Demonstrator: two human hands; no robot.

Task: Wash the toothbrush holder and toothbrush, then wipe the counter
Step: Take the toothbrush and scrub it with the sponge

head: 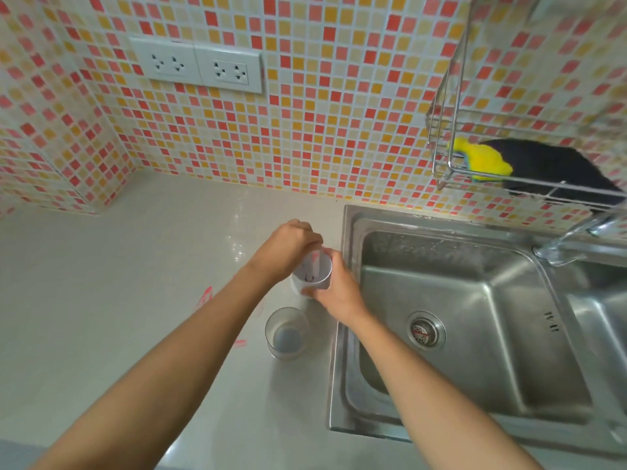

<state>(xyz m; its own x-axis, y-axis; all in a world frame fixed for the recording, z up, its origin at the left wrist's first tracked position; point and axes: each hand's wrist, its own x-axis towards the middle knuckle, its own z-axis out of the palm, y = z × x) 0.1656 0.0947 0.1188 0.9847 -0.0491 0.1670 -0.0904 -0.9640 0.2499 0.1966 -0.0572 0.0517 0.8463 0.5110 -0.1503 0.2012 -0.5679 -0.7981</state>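
Right hand wrapped around white toothbrush holder, fingers curled on its outer wall, holder on counter just beside sink rim. Left hand above holder mouth, fingertips pinched on toothbrush, probably its handle; blurred. Brush stands inside holder, below left fingers. Clear cup near right wrist, apart from holder. Yellow sponge in wire rack, well beyond fingers.

You are seeing two cups, two wall sockets, one sink, one sponge, one rack.
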